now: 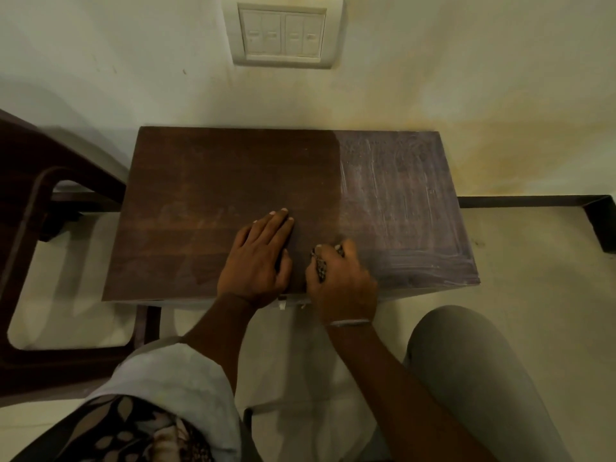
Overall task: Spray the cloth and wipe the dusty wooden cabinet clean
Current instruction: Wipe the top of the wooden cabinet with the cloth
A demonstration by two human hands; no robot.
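Observation:
The wooden cabinet (206,181) stands against the wall, seen from above. Its left part is dark brown and wiped; its right part carries a pale dusty film with streaks. My left hand (258,258) lies flat on the top near the front edge, fingers straight. Just to its right, my right hand (343,281) grips a bunched patterned cloth (320,266), which peeks out between thumb and fingers at the border of the dusty area. Most of the cloth is hidden under the hand. No spray bottle is in view.
A dark plastic chair (30,201) stands close to the cabinet's left side. A switch plate (283,31) is on the wall above. A dark skirting strip (533,201) runs along the floor at right. My knee (466,361) is at the lower right.

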